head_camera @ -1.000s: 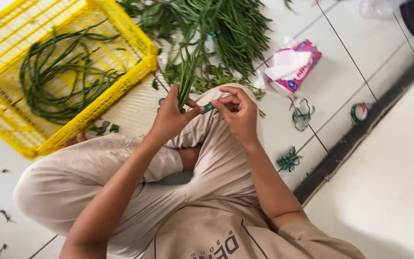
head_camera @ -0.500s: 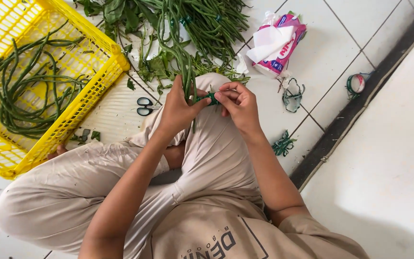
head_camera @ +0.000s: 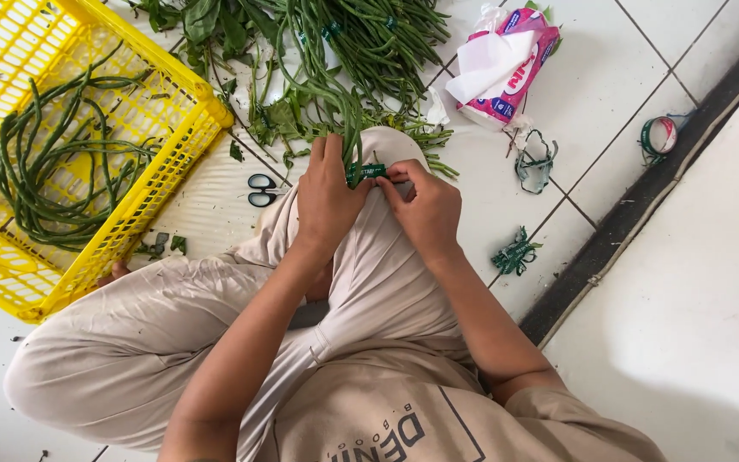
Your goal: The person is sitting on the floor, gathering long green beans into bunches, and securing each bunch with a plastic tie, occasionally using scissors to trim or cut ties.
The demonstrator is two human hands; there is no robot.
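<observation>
Over the raised knee, the left hand [head_camera: 325, 198] clenches a bunch of long beans [head_camera: 348, 115] while the right hand [head_camera: 428, 210] pinches green tape [head_camera: 366, 172] around it. Bundles [head_camera: 387, 34] lie far; loose beans [head_camera: 53, 171] wait in the yellow crate [head_camera: 173, 77].

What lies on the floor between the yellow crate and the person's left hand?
In the head view, a pair of black-handled scissors lies on the white tile between the yellow crate and the left hand, with a few leaf scraps nearer the crate.
</observation>
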